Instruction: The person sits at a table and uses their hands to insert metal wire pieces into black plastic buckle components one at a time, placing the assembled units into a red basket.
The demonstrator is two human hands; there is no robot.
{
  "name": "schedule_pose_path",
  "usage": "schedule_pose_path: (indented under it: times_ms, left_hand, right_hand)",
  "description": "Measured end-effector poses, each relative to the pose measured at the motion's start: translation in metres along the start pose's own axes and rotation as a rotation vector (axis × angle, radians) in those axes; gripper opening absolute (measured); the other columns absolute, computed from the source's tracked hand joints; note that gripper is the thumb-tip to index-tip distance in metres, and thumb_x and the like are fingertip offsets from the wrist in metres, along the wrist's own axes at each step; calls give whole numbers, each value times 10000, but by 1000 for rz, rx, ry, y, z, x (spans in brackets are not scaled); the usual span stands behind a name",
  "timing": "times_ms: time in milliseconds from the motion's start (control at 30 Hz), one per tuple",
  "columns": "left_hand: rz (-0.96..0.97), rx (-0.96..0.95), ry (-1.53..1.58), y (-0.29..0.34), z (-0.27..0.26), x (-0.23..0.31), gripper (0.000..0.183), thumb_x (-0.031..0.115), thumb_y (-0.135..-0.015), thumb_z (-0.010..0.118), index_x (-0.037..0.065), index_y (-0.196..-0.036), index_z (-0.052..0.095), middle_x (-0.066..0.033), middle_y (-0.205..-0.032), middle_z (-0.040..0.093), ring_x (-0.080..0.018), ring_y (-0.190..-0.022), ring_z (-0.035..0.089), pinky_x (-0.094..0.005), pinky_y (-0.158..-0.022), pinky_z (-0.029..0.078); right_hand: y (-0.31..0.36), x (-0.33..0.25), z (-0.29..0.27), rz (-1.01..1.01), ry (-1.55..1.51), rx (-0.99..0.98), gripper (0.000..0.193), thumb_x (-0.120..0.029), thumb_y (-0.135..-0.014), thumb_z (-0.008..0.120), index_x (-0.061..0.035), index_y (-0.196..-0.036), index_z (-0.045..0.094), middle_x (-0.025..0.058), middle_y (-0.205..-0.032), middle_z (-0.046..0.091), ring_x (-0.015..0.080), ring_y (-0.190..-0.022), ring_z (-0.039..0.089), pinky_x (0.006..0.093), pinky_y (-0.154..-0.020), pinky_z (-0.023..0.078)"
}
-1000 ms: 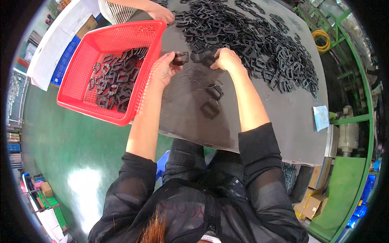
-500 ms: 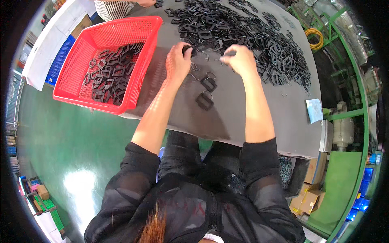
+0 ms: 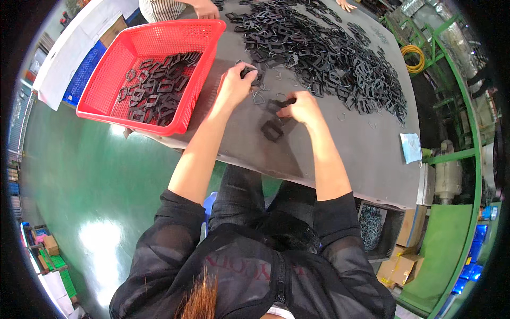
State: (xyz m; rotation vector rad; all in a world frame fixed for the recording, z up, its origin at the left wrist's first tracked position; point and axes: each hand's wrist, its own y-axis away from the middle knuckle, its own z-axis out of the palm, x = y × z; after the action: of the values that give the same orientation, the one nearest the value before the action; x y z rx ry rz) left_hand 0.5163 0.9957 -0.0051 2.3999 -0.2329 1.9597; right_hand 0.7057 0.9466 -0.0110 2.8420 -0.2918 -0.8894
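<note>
My left hand point(image 3: 237, 85) is closed round a black frame-shaped buckle point(image 3: 247, 72), partly hidden by the fingers, at the near left edge of a big heap of black buckles point(image 3: 313, 53). To its right and a little nearer, my right hand point(image 3: 303, 108) pinches another black buckle point(image 3: 277, 105) low over the grey table point(image 3: 239, 135). Just in front of that lies a loose black buckle point(image 3: 272, 131). Several thin bent wire pieces point(image 3: 258, 98) are scattered between my hands.
A red perforated basket point(image 3: 183, 114) with black buckles inside stands at the table's left edge. Another person's hand point(image 3: 206, 9) is behind it; a further hand point(image 3: 346, 5) shows at the far edge. A blue face mask point(image 3: 410, 148) hangs at the right edge.
My right hand has come down and nearer from the heap's edge to a buckle lying on the table. The left hand has moved little. Another person's hand has appeared at the far edge.
</note>
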Motion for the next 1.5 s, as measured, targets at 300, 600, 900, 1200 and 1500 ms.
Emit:
schedule_pose_path:
  times_ms: [300, 600, 900, 1200, 1500]
  left_hand:
    - [511, 499, -388, 60, -95, 89, 156, 157, -805, 619, 41, -910, 625, -164, -856, 629, -344, -832, 602, -371, -724, 472]
    - [463, 621, -872, 89, -119, 89, 228, 156, -839, 557, 68, -1047, 592, -124, -1021, 616, -316, -962, 574, -400, -799, 455]
    - [467, -54, -845, 115, 27, -8, 501, 312, -762, 673, -13, -1123, 548, -129, -1168, 523, -311, -1054, 479, -438, -888, 414]
    - [700, -65, -1050, 117, 45, -38, 338, 187, -841, 568, 7, -1126, 544, -134, -1076, 572, -272, -952, 534, -360, -829, 472]
    - [608, 335, -740, 101, -58, 60, 252, 0, -844, 522, 37, -1090, 565, -131, -1036, 613, -268, -952, 597, -350, -779, 493]
  right_hand:
    - [-8, -66, -52, -215, -354, 118, 373, -103, -532, 821, 18, -844, 658, 116, -663, 652, 120, -555, 586, 265, -544, 473]
    - [-17, -207, 23, -769, -286, 350, 516, -253, -617, 798, -65, -1051, 591, 154, -1074, 578, 304, -1042, 539, 353, -889, 437]
    - [-17, 63, -42, -221, 57, 1087, 410, -226, -717, 694, -35, -1058, 570, 177, -1057, 559, 337, -1051, 486, 417, -927, 385]
    - [56, 116, 17, -170, 341, 494, 564, -351, -856, 562, -34, -1298, 411, 163, -1392, 358, 323, -1323, 281, 505, -1063, 226]
    - [-19, 45, 50, -444, 185, 514, 556, -372, -866, 533, -25, -1286, 421, 173, -1345, 390, 322, -1271, 344, 479, -1057, 257]
